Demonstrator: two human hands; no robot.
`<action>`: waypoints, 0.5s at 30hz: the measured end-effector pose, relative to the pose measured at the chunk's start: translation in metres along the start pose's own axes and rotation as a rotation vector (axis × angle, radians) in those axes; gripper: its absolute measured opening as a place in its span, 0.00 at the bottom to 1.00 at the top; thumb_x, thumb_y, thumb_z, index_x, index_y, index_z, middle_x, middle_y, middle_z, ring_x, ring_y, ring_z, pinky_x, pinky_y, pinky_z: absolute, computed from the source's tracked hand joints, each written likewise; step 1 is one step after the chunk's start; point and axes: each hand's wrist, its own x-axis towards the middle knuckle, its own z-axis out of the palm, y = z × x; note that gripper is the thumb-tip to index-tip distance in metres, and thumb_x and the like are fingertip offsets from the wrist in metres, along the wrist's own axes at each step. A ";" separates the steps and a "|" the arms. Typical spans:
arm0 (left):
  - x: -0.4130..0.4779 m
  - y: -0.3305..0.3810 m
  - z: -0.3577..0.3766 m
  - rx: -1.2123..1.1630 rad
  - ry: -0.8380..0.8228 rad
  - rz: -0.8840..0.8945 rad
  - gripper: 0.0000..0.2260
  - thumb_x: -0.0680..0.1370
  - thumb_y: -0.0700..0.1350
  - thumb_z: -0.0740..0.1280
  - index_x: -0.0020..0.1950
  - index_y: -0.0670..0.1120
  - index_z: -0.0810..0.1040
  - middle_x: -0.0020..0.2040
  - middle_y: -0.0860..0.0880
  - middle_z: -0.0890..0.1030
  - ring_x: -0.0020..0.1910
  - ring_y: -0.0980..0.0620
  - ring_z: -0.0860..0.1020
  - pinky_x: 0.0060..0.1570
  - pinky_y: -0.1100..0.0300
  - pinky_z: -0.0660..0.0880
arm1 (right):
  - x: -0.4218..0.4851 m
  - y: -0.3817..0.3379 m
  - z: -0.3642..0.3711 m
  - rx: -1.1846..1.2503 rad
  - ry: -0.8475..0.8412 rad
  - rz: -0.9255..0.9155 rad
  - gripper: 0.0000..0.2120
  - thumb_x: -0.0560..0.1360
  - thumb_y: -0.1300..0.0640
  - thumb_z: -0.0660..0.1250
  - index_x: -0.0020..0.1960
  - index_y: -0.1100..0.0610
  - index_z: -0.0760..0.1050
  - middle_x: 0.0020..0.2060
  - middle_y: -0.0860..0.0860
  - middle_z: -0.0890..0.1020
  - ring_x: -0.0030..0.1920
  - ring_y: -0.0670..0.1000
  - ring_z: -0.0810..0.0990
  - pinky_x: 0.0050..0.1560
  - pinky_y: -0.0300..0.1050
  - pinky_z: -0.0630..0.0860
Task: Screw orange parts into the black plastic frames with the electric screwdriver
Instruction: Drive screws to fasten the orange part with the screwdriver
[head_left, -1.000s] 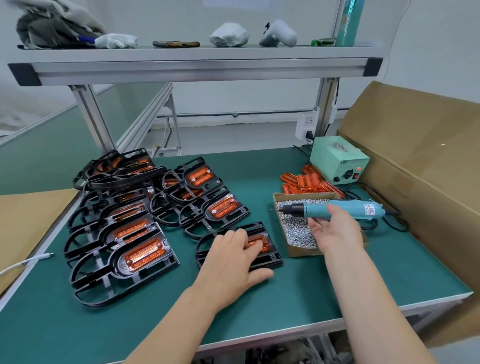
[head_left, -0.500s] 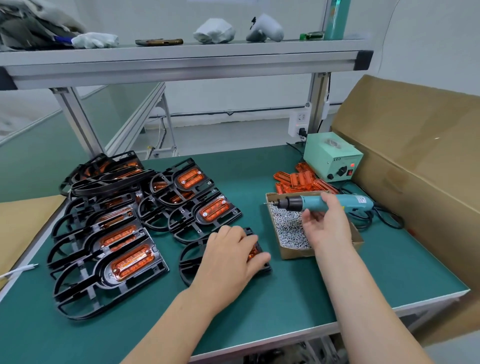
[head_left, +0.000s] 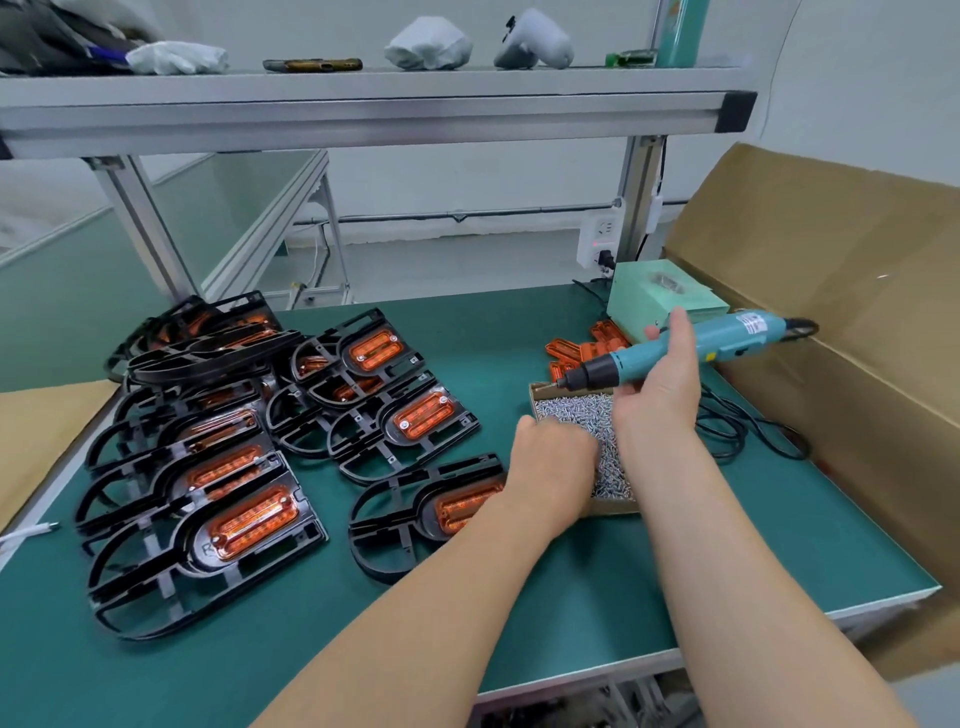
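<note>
right hand (head_left: 657, 395) grips the teal electric screwdriver (head_left: 727, 338) above the shallow cardboard box of silver screws (head_left: 613, 506); left hand (head_left: 556, 462) sits inside it, grasp hidden. best pinch a single screw.

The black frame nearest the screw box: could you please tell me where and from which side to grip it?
Probably the curved open bow at its left end, approached from the left. The black frame lies flat and that thin rim is free to pinch, while its right end sits beneath the left hand, beside the box of screws.
</note>
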 end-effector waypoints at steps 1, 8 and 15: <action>0.000 0.000 0.001 -0.018 0.013 0.013 0.08 0.74 0.40 0.66 0.47 0.51 0.82 0.45 0.50 0.82 0.48 0.46 0.76 0.44 0.55 0.57 | 0.000 -0.001 0.002 -0.027 0.005 -0.014 0.15 0.74 0.48 0.74 0.54 0.56 0.77 0.40 0.50 0.78 0.37 0.48 0.79 0.35 0.41 0.79; -0.008 -0.005 0.013 -0.597 0.214 -0.149 0.06 0.76 0.43 0.68 0.45 0.50 0.84 0.45 0.52 0.85 0.49 0.50 0.79 0.51 0.55 0.67 | 0.001 -0.005 0.011 -0.021 0.021 -0.053 0.16 0.73 0.56 0.73 0.59 0.57 0.75 0.29 0.47 0.76 0.27 0.45 0.76 0.29 0.38 0.76; -0.023 -0.017 0.006 -1.337 0.263 -0.493 0.06 0.73 0.38 0.74 0.39 0.49 0.85 0.37 0.55 0.84 0.39 0.58 0.79 0.45 0.64 0.76 | -0.004 -0.012 0.007 0.025 0.034 -0.081 0.11 0.74 0.50 0.75 0.47 0.54 0.75 0.26 0.44 0.77 0.26 0.43 0.76 0.31 0.36 0.75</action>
